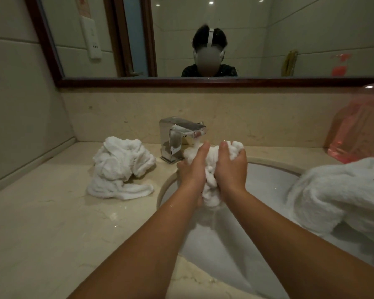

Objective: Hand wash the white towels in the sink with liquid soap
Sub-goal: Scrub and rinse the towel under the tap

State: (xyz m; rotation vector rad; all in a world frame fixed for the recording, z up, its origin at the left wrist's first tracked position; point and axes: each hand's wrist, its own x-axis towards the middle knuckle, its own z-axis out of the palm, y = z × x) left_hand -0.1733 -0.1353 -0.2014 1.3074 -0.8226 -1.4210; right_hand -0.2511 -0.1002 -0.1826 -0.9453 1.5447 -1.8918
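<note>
Near the back edge of the worktop [52, 223], over the sink [268, 180] and under the running tap [181, 130], my left grip [192, 169] and right grip [231, 169] are both clamped on a bunched white towel [235, 147], mid-scrub I judge, so next comes wringing it firmly without splashing.

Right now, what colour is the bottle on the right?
The bottle is translucent pink, head view.

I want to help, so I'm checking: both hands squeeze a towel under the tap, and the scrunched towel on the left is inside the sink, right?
No. The head view shows the scrunched towel on the left lying on the counter beside the tap, not inside the sink. The left hand and right hand squeeze a towel under the tap.
</note>
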